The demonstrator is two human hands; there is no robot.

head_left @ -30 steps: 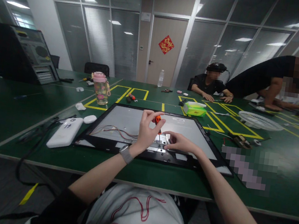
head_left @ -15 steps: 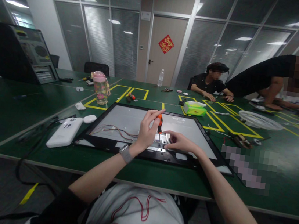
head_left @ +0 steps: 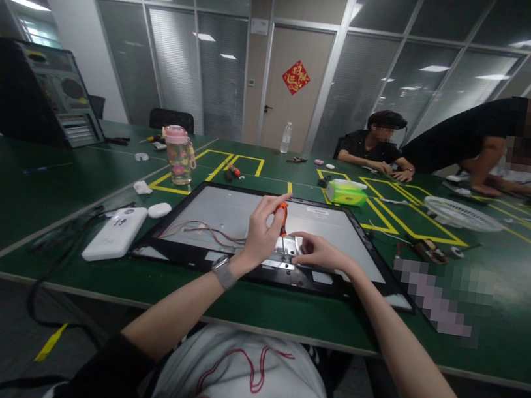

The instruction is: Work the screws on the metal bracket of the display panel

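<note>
a: report grip and tool location.
b: at frame centre, my left hand (head_left: 263,232) is closed on the orange-and-black screwdriver (head_left: 282,219), which stands nearly upright, tip down, over the metal bracket (head_left: 291,245) on the flat panel (head_left: 215,208). my right hand (head_left: 322,253), right of centre, has thumb and forefinger apart at the bracket's edge; i can't say whether they clamp it.
a: step in hand?
b: i judge it screw work at the bracket; tip contact is unclear from here.
a: next move?
b: i judge it calls for a seated tip, a steady bracket, then a turn of the handle.
</note>
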